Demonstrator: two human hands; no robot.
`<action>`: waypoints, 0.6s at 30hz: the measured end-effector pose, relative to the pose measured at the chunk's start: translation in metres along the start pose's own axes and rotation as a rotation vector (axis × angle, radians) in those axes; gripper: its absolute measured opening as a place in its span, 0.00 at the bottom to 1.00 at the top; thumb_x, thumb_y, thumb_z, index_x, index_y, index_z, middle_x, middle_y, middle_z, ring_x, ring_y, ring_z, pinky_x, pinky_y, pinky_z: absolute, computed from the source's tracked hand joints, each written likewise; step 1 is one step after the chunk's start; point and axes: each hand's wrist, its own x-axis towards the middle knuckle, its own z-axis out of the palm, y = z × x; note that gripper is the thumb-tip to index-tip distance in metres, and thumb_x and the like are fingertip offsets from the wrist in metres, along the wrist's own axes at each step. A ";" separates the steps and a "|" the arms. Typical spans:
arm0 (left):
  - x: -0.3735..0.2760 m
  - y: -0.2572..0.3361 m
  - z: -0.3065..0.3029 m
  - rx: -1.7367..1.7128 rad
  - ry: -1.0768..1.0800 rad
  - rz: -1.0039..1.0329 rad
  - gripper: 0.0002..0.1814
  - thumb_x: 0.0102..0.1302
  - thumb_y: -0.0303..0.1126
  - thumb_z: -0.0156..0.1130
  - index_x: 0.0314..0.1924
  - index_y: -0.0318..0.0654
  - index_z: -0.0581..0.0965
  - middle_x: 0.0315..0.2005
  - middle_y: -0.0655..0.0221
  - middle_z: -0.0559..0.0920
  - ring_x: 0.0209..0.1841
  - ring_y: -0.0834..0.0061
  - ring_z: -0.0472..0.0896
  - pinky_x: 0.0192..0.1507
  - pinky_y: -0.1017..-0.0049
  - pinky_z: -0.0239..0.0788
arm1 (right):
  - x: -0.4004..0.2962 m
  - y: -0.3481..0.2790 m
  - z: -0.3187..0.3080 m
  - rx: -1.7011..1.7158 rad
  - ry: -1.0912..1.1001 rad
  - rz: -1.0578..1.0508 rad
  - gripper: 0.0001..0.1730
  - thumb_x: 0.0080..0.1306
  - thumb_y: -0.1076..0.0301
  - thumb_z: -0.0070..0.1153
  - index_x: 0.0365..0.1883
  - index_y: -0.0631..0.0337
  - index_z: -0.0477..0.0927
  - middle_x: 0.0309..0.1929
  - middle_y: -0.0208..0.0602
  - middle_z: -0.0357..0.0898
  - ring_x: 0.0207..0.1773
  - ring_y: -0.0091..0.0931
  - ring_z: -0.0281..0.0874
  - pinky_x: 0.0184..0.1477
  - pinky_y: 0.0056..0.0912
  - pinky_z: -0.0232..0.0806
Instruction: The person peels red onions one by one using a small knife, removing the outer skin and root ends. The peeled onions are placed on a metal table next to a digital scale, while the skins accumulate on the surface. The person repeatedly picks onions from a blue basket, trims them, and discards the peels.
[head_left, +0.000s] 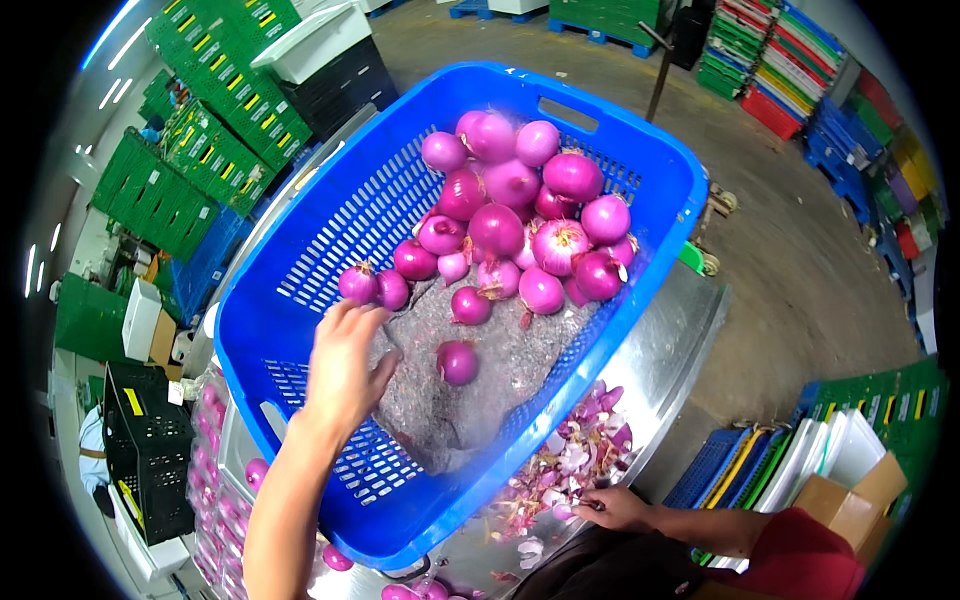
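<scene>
Inside a large blue perforated plastic basket (457, 544), many red onions (496, 231) are heaped towards the far end. My left hand (347, 360) reaches in over the left side, its thumb apart from the fingers. Its fingertips are by two onions (375, 286) at the heap's near left; contact is unclear. A lone onion (457, 362) sits on a grey, fuzzy cloth-like liner (427, 405). Outside the basket, my right hand (616, 509) is closed around a small dark tool (591, 505), perhaps a knife. Just beyond it lie loose onion skins (562, 457).
The basket stands on a stainless-steel table (675, 337). Bagged onions (214, 480) line the left side, with loose onions (405, 591) at the near edge. Green crates (225, 82), a black crate (142, 450), a cardboard box (851, 499) and a wheeled trolley (709, 259) surround it.
</scene>
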 end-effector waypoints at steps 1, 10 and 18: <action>0.019 -0.013 0.027 0.094 -0.063 0.040 0.26 0.47 0.27 0.73 0.49 0.32 0.78 0.45 0.55 0.82 0.62 0.51 0.72 0.65 0.57 0.62 | 0.000 0.001 -0.008 -0.011 0.033 0.010 0.18 0.68 0.51 0.60 0.41 0.59 0.83 0.30 0.44 0.83 0.34 0.38 0.83 0.38 0.37 0.73; 0.090 -0.106 0.194 0.849 -0.344 -0.053 0.25 0.67 0.34 0.50 0.60 0.23 0.72 0.55 0.50 0.79 0.68 0.49 0.67 0.75 0.48 0.40 | 0.006 0.031 -0.033 0.131 0.193 0.060 0.10 0.65 0.61 0.65 0.36 0.59 0.85 0.29 0.42 0.84 0.33 0.31 0.85 0.36 0.31 0.74; 0.093 -0.085 0.171 0.824 -0.407 -0.131 0.33 0.56 0.48 0.68 0.54 0.27 0.76 0.47 0.55 0.81 0.60 0.54 0.72 0.74 0.47 0.44 | 0.004 0.018 -0.041 0.085 0.156 0.062 0.11 0.63 0.59 0.65 0.33 0.58 0.85 0.30 0.42 0.84 0.33 0.35 0.86 0.36 0.32 0.74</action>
